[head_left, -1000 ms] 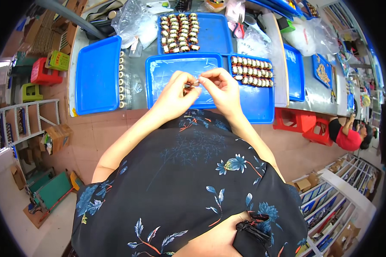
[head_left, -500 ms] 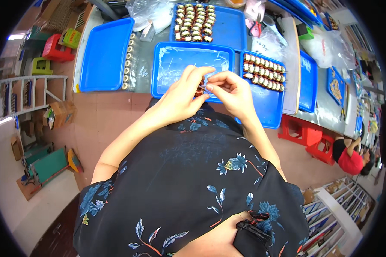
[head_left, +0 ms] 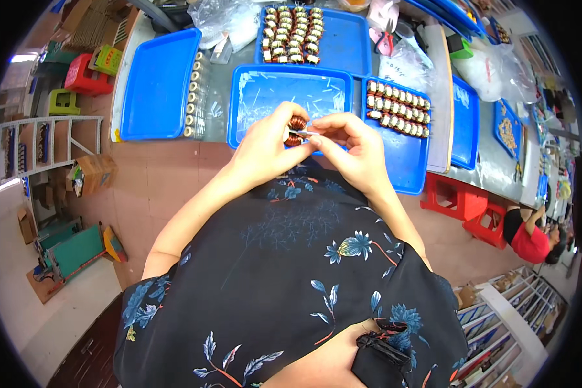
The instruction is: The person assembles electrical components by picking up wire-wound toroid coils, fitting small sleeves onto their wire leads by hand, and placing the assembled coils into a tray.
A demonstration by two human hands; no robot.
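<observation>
Glossy metal-wire coil point(head_left: 297, 122), smooth, hard plastic tray point(head_left: 158, 84), crinkled see-through plastic bag point(head_left: 229, 22), matt cloth garment point(head_left: 284, 271).

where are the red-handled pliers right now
In the head view, the red-handled pliers lie near the top, right of centre, between the blue tray with rows of coils and the clear plastic bag.

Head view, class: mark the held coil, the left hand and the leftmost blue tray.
Coil point(head_left: 297, 122): head view, on the far part of its copper winding.
Left hand point(head_left: 264, 146): head view, on its back.
Leftmost blue tray point(head_left: 160, 84): head view, on its flat middle.
</observation>
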